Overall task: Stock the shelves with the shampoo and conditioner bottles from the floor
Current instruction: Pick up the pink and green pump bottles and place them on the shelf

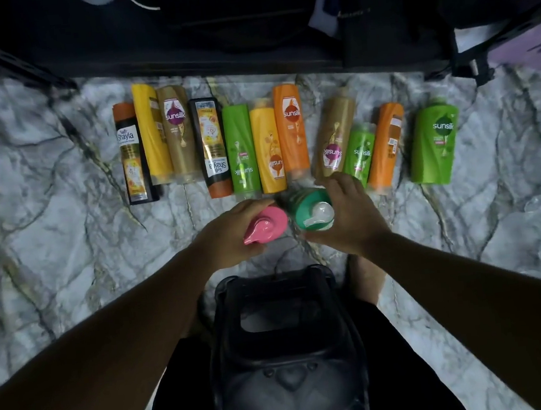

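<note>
early stage by my judgement: row of bottles [291, 130], eleven, lies on marble floor [63, 191]; none visible on dark shelf [183, 64] ahead, interior too dark to read. your left hand [229, 235] curls round pink-capped bottle [266, 226], right hand [352, 213] round green-capped bottle [313, 212], side by side near row. black plastic stool [285, 335] between your legs, nothing seen in its opening.

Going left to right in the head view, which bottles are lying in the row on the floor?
black Shayla bottle → plain yellow → gold Sunsilk → second Shayla → green Sunsilk → yellow Sunsilk → orange Sunsilk → second gold → small green → second orange → big green
</note>
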The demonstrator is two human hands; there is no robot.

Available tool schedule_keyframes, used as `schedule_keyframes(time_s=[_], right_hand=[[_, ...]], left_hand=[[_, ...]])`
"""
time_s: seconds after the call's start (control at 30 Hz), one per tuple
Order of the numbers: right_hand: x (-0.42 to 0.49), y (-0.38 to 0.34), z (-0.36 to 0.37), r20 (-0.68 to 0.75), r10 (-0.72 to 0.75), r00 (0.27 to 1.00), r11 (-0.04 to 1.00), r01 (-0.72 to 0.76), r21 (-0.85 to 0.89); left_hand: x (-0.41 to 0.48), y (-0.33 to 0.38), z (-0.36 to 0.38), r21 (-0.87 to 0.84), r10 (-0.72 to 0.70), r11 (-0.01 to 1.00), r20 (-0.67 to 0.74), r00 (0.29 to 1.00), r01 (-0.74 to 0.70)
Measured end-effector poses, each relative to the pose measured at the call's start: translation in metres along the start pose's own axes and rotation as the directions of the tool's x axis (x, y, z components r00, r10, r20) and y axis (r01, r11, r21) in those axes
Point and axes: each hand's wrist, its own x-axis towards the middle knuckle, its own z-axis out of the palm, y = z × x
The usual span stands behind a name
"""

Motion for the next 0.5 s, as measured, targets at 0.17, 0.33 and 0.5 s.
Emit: schedule_keyframes(time_s=[0.17, 0.33, 0.5], right_hand=[[-0.005, 0.005, 0.010, 0.006, -0.020, 1.000, 0.999, 0.020, 0.029], [-0.002, 0.011, 0.000, 0.088, -0.054, 0.995, 0.998, 0.053, 0.018], [-0.002, 0.013, -0.004, 0.103, -0.101, 0.990, 0.994, 0.104, -0.018]], left_hand=[[0.001, 0.001, 0.002, -0.017, 0.009, 1.000, -0.018, 1.000, -0.010], [0.002, 0.002, 0.006, -0.030, -0.015, 0.999, -0.062, 0.998, 0.013], [0.001, 0.001, 0.008, -0.047, -0.022, 0.999, -0.079, 0.997, 0.019]])
